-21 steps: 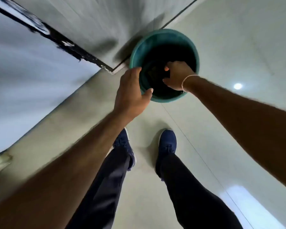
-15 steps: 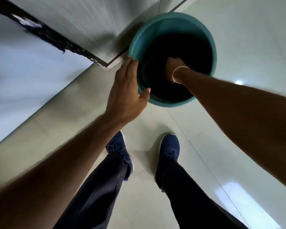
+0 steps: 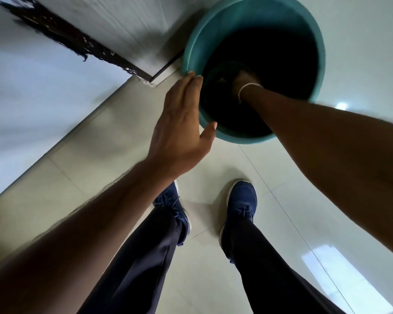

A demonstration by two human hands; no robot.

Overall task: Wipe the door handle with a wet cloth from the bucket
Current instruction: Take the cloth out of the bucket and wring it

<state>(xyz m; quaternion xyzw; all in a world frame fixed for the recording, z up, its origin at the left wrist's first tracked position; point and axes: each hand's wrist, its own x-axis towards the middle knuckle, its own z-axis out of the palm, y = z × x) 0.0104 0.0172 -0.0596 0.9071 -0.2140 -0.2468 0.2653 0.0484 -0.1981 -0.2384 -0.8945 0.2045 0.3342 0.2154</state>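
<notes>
A teal plastic bucket (image 3: 225,23) stands on the floor at the foot of a white door, its inside dark. My right hand (image 3: 244,81) is deep in the bucket, a thin white band on its wrist; its fingers are lost in the dark, and a dark shape beside them (image 3: 221,80) may be the cloth. My left hand (image 3: 179,130) rests flat against the bucket's near left rim, fingers straight and thumb spread, holding nothing. The door handle is out of view.
The white door (image 3: 127,21) with a dark worn bottom edge (image 3: 77,46) is at top left, a pale wall (image 3: 27,98) beside it. My blue shoes (image 3: 243,200) and dark trousers stand on glossy light floor tiles (image 3: 304,200) below the bucket.
My right hand has gone from the bucket's rim down deep into it. The view has closed in on the bucket. My left hand has stayed at the near rim.
</notes>
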